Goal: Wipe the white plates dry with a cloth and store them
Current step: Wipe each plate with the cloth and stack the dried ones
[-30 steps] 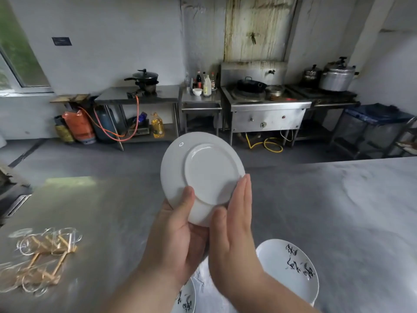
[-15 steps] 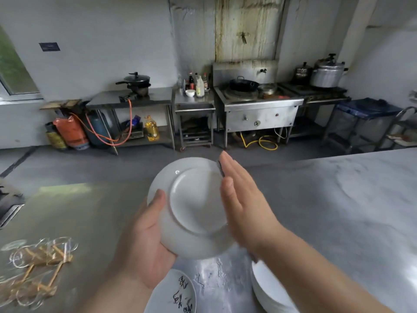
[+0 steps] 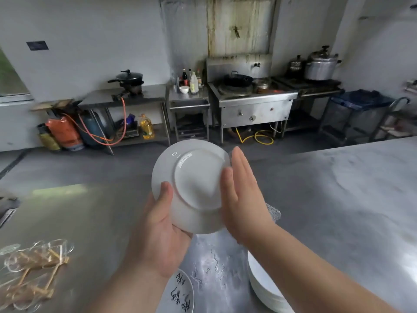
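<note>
Nearest, at 6 o'clock, a plate with black writing (image 3: 180, 294) lies on the steel table (image 3: 338, 211). At 5 o'clock a stack of white plates (image 3: 264, 288) sits by the table's near edge, partly under the right forearm. At 8 o'clock lies a clutter of glassware (image 3: 29, 265).

Above the table, in the middle of the view, the white plate (image 3: 191, 186) is held up tilted, its underside toward the camera. The left hand (image 3: 158, 233) grips its rim at 7 o'clock, thumb pressed on the underside, the other fingers hidden behind the plate. The right hand (image 3: 241, 195) lies against the rim at 3 o'clock, fingers straight and together, thumb on the underside. A scrap of pale netted cloth (image 3: 274, 214) shows behind that wrist.

Far off, gas cylinders (image 3: 67, 134) stand at 10 o'clock. A stove (image 3: 255, 105) with a black wok (image 3: 237, 79) is at 1 o'clock, and big metal pots (image 3: 320, 64) at 2 o'clock.
</note>
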A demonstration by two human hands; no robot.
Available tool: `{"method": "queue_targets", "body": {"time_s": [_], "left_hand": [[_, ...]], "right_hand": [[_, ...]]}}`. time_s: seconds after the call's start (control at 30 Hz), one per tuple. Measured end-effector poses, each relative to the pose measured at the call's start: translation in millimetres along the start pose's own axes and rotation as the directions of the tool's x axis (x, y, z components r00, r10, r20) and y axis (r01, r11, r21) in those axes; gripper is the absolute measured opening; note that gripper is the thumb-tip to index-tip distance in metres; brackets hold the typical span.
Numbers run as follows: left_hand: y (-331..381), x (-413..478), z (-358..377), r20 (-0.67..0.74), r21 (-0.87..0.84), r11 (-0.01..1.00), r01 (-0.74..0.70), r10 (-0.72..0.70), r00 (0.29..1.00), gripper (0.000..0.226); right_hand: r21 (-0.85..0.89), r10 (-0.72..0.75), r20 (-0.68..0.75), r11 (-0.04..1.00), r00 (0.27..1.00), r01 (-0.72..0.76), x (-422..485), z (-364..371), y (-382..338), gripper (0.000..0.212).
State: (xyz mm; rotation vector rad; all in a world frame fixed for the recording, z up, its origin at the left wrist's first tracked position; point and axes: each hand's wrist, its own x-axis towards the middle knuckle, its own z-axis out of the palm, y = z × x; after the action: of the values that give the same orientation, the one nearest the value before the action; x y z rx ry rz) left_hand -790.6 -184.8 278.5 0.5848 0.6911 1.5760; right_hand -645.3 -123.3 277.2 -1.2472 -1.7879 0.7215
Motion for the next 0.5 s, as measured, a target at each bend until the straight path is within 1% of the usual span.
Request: {"method": "queue_targets", "body": {"time_s": [0.07, 0.13, 0.17, 0.23, 0.3, 0.33, 0.37, 0.4, 0.47, 0.5], "left_hand": [[-12.1, 2.6, -0.8, -0.028, -0.014, 0.998, 0.062, -0.063, 0.998, 0.058], [-31.1, 5.4, -3.0, -0.072, -0.036, 0.988, 0.148, -0.150, 0.986, 0.063], [-42.1, 6.4, -3.7, -0.095, -0.061, 0.976, 0.209, -0.214, 0.972, 0.067], [-62.9, 7.6, -3.9, -0.139, -0.109, 0.948, 0.300, -0.313, 0.940, 0.071], [-80.6, 9.8, -3.7, -0.093, -0.146, 0.920, 0.364, -0.380, 0.920, 0.070], [-88.3, 11.6, -3.7, -0.067, -0.137, 0.915, 0.379, -0.391, 0.918, 0.069], [-96.3, 14.2, -4.8, -0.056, -0.108, 0.920, 0.378, -0.385, 0.921, 0.067], [-104.9, 16.9, -4.5, -0.054, -0.070, 0.926, 0.370, -0.374, 0.926, 0.065], [-124.3, 21.2, -3.4, -0.096, 0.006, 0.937, 0.350, -0.348, 0.933, 0.062], [-133.9, 22.6, -3.3, -0.127, 0.035, 0.934, 0.355, -0.348, 0.929, 0.060]], "right_hand": [[0.037, 0.004, 0.034, 0.999, 0.999, -0.005, -44.1, 21.9, 7.5, 0.095], [0.118, 0.048, 0.079, 0.991, 0.996, -0.057, -86.1, 41.0, 14.7, 0.098], [0.154, 0.087, 0.100, 0.983, 0.991, -0.102, -98.1, 46.2, 21.1, 0.096], [0.218, 0.206, 0.131, 0.948, 0.970, -0.231, -101.6, 42.6, 34.4, 0.080], [0.318, 0.322, 0.117, 0.884, 0.939, -0.343, -88.1, 22.9, 54.8, 0.078], [0.334, 0.367, 0.107, 0.862, 0.924, -0.381, -79.7, 11.5, 67.5, 0.064], [0.332, 0.431, 0.109, 0.834, 0.896, -0.441, -71.7, -1.0, 81.5, 0.051], [0.312, 0.516, 0.117, 0.792, 0.849, -0.524, -65.0, -14.2, 96.4, 0.045], [0.243, 0.651, 0.161, 0.703, 0.742, -0.669, -59.2, -42.1, 127.1, 0.046], [0.173, 0.671, 0.181, 0.698, 0.719, -0.695, -58.9, -56.1, 141.8, 0.049]]}}
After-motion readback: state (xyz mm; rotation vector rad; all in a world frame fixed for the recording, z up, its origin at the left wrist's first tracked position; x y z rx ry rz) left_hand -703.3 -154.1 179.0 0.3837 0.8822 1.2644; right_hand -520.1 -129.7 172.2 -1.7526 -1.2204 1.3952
